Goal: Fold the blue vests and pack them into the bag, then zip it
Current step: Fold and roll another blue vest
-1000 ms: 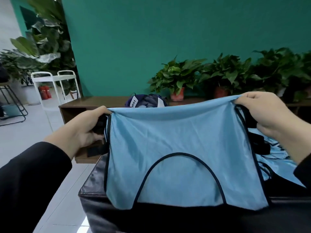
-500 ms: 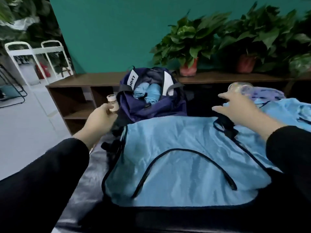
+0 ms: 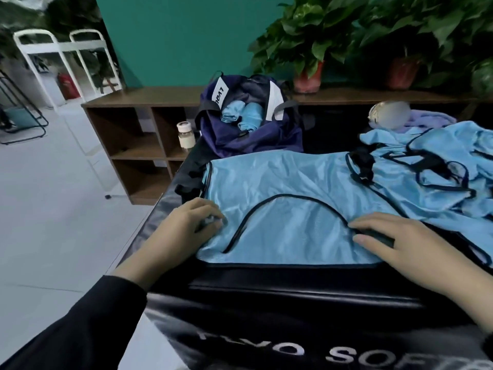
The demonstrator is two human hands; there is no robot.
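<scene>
- Two potted plants, one (image 3: 306, 49) behind the bag and another (image 3: 402, 57) further right of it, are standing on a brown wooden shelf unit (image 3: 138, 124) against the green wall.
- One small bottle (image 3: 186, 134) with a white cap is sitting just left of the bag; a white metal rack (image 3: 61, 57) is standing well to the left of it, on the floor.
- One navy bag (image 3: 248, 124) is sitting open at the far edge of a black padded surface (image 3: 293, 289), with two rolled blue vests (image 3: 242, 114) showing inside its mouth.
- One blue vest (image 3: 280, 198) is lying spread flat in front of the bag, its dark-trimmed neckline facing the person.
- A heap of more blue vests (image 3: 440, 166) is lying right of the bag; their number cannot be told. A blurred roundish object (image 3: 389, 114) is resting behind the heap.
- Left hand (image 3: 184, 231) is resting on the flat vest's near left corner, fingers loosely curled; whether they are pinching cloth cannot be told.
- Right hand (image 3: 400, 244) is lying flat on the vest's near right part, fingers stretched out and pressing the fabric.
</scene>
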